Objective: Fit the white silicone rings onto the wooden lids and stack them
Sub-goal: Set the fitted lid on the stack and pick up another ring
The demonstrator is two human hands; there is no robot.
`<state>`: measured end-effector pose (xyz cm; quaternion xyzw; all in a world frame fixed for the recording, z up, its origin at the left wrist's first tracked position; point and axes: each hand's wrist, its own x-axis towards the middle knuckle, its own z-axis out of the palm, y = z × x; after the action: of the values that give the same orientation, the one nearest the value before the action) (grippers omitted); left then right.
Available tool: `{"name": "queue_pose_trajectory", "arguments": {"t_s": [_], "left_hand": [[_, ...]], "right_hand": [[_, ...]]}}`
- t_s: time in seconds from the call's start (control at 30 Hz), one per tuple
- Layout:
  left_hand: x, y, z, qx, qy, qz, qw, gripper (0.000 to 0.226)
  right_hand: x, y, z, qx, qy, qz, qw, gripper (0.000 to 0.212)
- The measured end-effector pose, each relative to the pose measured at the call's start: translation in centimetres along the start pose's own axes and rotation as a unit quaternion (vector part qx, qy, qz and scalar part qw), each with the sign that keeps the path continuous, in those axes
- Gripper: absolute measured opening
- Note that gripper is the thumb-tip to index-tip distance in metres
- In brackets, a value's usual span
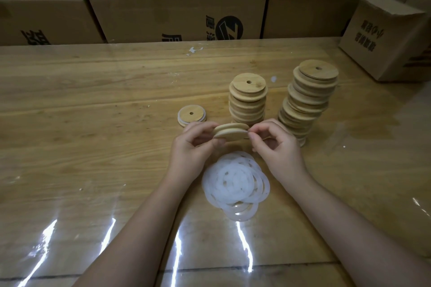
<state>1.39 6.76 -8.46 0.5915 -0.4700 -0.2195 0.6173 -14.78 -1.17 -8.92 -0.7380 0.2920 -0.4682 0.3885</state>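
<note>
1. The held lid is in the air over the middle of the table. Its flat faces point up and down and its rim is turned towards the camera. The groove round the rim shows bare wood, with no ring visible on this side.
2. The left hand pinches the lid's left rim with curled thumb and fingers. The right hand pinches the right rim the same way. I cannot tell whether the right fingertips also hold a ring.
3. The pile of white silicone rings lies flat on the table, straight towards the near edge from the lid, between the two wrists and touching neither. Fetching a ring would likely mean reaching down and back. Both hands look about equally near, and the overlapping rings may need separating.
4. A finished lid with a white band at its rim lies flat, left of the held lid and towards the far edge. The left hand is nearer to it, so stacking there probably falls to that hand.
5. The middle stack of bare lids stands just behind the held lid. The right stack leans, further towards the right edge.
6. Cardboard boxes line the far edge, and an open box sits at the far right corner.
</note>
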Motion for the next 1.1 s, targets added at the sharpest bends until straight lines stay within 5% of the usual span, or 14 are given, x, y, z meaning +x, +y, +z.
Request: {"name": "queue_pose_trajectory", "arguments": {"t_s": [0.7,0.9,1.1], "left_hand": [[0.3,0.5,-0.8,-0.136,-0.020,-0.048,0.989,0.022],[1.7,0.1,-3.0,-0.264,0.093,-0.092,0.956,0.018],[2.6,-0.7,-3.4,-0.222,0.202,-0.113,0.947,0.017]], "right_hand": [[0.0,-0.6,0.1,-0.023,-0.051,0.015,0.998,0.010],[0.0,-0.6,0.3,-0.043,-0.082,-0.007,0.996,0.011],[0.1,-0.8,0.5,-0.056,-0.086,0.008,0.995,0.008]]}}
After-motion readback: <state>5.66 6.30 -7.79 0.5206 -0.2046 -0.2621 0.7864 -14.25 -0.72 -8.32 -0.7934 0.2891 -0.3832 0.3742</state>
